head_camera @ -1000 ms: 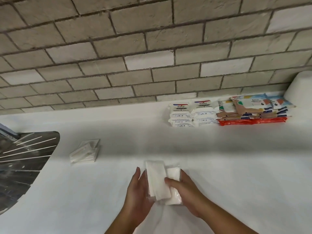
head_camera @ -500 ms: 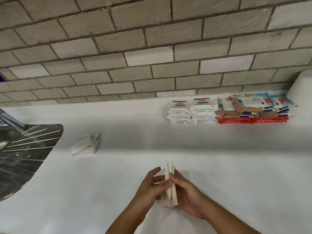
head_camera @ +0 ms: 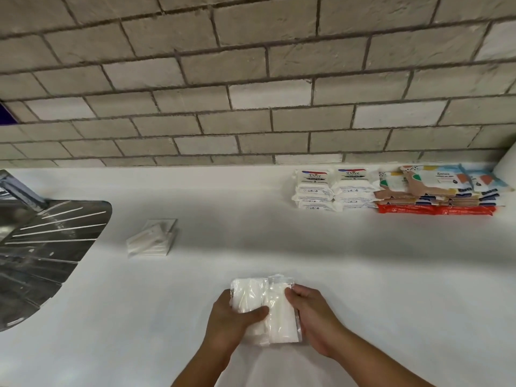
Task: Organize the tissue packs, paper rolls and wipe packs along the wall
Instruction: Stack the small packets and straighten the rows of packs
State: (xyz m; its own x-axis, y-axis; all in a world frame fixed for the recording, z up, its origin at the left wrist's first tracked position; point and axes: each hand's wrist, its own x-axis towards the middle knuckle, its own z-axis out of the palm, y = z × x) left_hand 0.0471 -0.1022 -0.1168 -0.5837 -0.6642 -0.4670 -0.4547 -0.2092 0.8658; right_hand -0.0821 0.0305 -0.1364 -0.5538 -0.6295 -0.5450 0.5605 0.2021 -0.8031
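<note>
Over the white counter — left hand and right hand both gripped the clear-wrapped tissue packs, fingers curled round.

A: Which colours are at the wall?
B: The wall is grey brick. Against it: white packs, patchy blue-orange-green wipe packs, red packs. Far from it, plain white tissue packs.
</note>
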